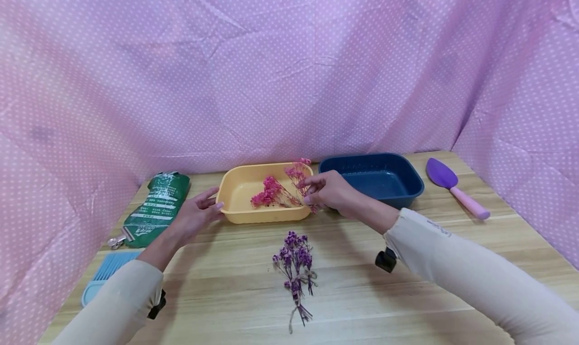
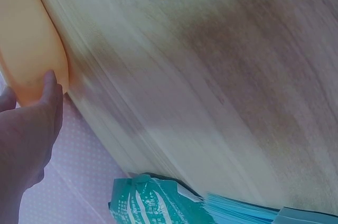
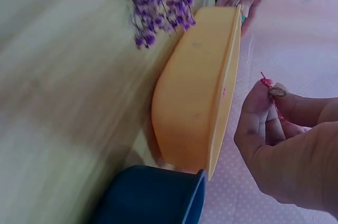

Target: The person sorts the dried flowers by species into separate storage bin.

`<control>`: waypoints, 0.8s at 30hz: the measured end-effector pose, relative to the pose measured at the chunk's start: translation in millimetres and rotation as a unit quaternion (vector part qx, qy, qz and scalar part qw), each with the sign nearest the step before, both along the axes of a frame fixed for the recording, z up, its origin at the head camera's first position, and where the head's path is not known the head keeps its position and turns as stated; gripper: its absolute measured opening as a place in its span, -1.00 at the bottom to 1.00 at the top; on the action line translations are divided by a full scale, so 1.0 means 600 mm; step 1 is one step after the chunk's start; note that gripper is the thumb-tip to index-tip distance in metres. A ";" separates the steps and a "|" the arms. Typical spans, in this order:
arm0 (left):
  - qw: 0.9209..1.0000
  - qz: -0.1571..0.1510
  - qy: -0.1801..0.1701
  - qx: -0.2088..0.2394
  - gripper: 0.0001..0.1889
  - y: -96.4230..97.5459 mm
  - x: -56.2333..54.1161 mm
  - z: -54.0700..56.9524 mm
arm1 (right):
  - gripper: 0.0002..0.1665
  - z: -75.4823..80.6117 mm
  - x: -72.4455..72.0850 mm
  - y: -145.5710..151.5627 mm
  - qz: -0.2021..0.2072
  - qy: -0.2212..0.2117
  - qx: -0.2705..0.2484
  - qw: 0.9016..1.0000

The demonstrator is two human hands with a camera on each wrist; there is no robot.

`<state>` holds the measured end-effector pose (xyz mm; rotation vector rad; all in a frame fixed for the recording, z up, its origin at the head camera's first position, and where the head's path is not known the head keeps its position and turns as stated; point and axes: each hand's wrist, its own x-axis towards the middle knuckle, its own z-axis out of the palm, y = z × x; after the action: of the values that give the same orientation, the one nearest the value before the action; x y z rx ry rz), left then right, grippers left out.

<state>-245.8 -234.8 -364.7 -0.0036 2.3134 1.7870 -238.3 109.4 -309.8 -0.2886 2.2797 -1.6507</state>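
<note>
My right hand (image 1: 332, 190) pinches a small bunch of pink dried flowers (image 1: 271, 191) by its stems, with thumb and fingertips. The flower heads spread over the right half of a yellow tub (image 1: 262, 218). In the right wrist view, a bit of brown twine (image 3: 278, 92) and pink stem show at the fingertips. My left hand (image 1: 193, 217) touches the tub's left end, its fingers fairly straight against the outer wall (image 2: 39, 39). Nearer on the table lies a bunch of purple dried flowers (image 1: 294, 259), its stems tied with twine and pointing toward me.
A dark blue tub (image 1: 380, 179) stands right of the yellow one, with a purple spatula with a pink handle (image 1: 457, 189) beyond it. At the left lie a green packet (image 1: 156, 209), a metal clip (image 1: 118, 240) and a light blue brush (image 1: 110, 272). Pink dotted cloth (image 1: 271, 83) hangs behind.
</note>
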 end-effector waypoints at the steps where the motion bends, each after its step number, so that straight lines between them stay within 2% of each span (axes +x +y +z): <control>1: 1.000 0.001 -0.001 0.001 -0.32 0.000 -0.001 0.000 | -0.54 0.001 -0.006 -0.004 0.001 0.002 -0.001 1.000; 6: 1.000 0.002 -0.003 0.007 -0.32 0.001 -0.002 0.000 | -0.49 0.010 -0.037 -0.024 -0.006 0.009 -0.010 1.000; 9: 1.000 0.001 0.000 0.009 -0.32 0.002 -0.003 0.001 | -0.48 0.009 -0.054 -0.037 -0.014 0.016 0.002 1.000; 15: 1.000 0.003 -0.001 0.007 -0.32 0.001 0.000 0.002 | -0.51 -0.015 -0.079 -0.065 0.011 0.053 0.068 0.996; 20: 1.000 -0.004 0.009 0.003 -0.32 0.002 0.001 0.002 | -0.51 -0.029 -0.089 -0.082 0.036 0.109 0.131 0.985; 24: 1.000 -0.005 0.009 0.000 -0.32 0.002 0.001 0.004 | -0.47 -0.029 -0.089 -0.092 0.062 0.107 0.153 0.980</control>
<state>-245.2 -233.8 -362.1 0.0243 2.3214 1.7878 -292.0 54.3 -327.3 -0.5435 2.5714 -1.2375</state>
